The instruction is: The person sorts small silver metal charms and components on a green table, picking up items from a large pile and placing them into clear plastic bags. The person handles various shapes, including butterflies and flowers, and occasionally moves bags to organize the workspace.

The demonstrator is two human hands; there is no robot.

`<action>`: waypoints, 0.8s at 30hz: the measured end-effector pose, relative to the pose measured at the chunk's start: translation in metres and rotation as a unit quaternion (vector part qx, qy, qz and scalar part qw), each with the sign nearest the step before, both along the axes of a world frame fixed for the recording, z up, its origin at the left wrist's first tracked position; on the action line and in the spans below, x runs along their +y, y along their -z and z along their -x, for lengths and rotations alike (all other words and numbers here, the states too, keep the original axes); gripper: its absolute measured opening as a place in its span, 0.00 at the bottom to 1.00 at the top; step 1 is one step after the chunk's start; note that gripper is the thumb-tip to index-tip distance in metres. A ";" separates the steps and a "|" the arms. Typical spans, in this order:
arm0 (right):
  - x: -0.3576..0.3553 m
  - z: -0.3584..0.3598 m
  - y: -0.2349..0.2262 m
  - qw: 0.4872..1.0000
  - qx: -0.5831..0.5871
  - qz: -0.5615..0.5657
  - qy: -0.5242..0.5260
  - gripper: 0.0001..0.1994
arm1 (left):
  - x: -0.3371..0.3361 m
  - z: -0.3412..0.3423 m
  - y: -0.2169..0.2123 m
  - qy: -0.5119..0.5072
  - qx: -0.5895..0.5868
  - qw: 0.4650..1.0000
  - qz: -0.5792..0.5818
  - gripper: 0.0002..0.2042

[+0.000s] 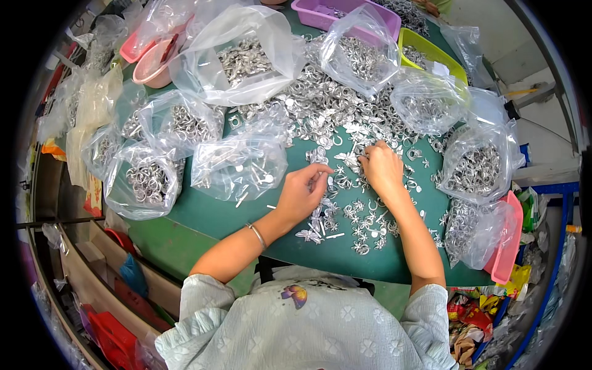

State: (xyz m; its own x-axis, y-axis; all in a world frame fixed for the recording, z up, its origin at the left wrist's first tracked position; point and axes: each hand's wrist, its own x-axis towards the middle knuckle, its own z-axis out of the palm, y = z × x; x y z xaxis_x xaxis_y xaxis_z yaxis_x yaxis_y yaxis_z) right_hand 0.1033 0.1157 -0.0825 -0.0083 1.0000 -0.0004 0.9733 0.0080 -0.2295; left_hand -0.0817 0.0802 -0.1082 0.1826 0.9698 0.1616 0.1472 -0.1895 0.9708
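Note:
My left hand (pixel 303 191) hovers just over the green tabletop, its thumb and fingertips pinched together. Whatever lies in that pinch is too small to make out. To its right, my right hand (pixel 382 168) reaches down with bent fingers to the near edge of a large heap of small silver metal pieces (pixel 320 92). Its fingertips are drawn together, and what they hold is hidden. Between and below the hands lie scattered flower-shaped silver pieces (pixel 359 214), rings and thin white strips. A metal bangle circles my left wrist.
Clear plastic bags of silver pieces ring the heap, including a big bag (pixel 246 58), a left bag (pixel 148 182) and a right bag (pixel 473 163). A purple basin (pixel 311 17), a yellow-green basin (pixel 453 66) and a pink tray (pixel 509 237) stand at the edges.

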 end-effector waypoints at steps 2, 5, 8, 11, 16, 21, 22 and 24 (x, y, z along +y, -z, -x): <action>0.002 0.000 0.000 1.000 -0.018 0.014 -0.007 0.07 | 0.000 0.000 0.004 0.000 -0.002 1.000 -0.010 0.05; -0.004 -0.010 -0.006 0.997 0.048 -0.058 -0.001 0.08 | -0.002 0.003 0.005 -0.004 -0.005 1.000 -0.008 0.05; -0.013 -0.029 -0.011 0.981 0.138 -0.134 -0.020 0.08 | -0.003 0.003 0.003 -0.001 0.000 1.000 -0.010 0.05; -0.029 -0.049 -0.015 0.967 0.232 -0.107 0.020 0.08 | -0.002 -0.002 0.004 -0.008 -0.019 1.000 -0.019 0.05; -0.095 -0.079 -0.044 0.951 0.287 -0.108 0.020 0.06 | 0.001 0.000 0.010 -0.034 0.037 0.997 -0.061 0.06; -0.172 -0.151 -0.086 0.889 0.200 -0.347 0.221 0.06 | 0.001 0.002 0.012 -0.016 0.021 0.999 -0.029 0.05; -0.190 -0.175 -0.089 0.855 0.217 -0.360 0.302 0.07 | 0.000 0.001 0.013 -0.015 0.019 0.999 -0.021 0.05; -0.214 -0.233 -0.098 0.836 0.021 -0.424 0.349 0.08 | 0.002 -0.004 0.009 -0.010 0.012 1.000 -0.016 0.05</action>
State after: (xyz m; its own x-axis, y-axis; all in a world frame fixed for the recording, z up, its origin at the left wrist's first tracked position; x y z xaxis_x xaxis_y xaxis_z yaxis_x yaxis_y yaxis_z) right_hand 0.3365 -0.0986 0.0150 0.5941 0.4022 0.6966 0.8005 -0.3807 -0.4629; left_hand -0.0779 0.0822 -0.1175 0.1665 0.9679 0.1883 0.1737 -0.2167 0.9607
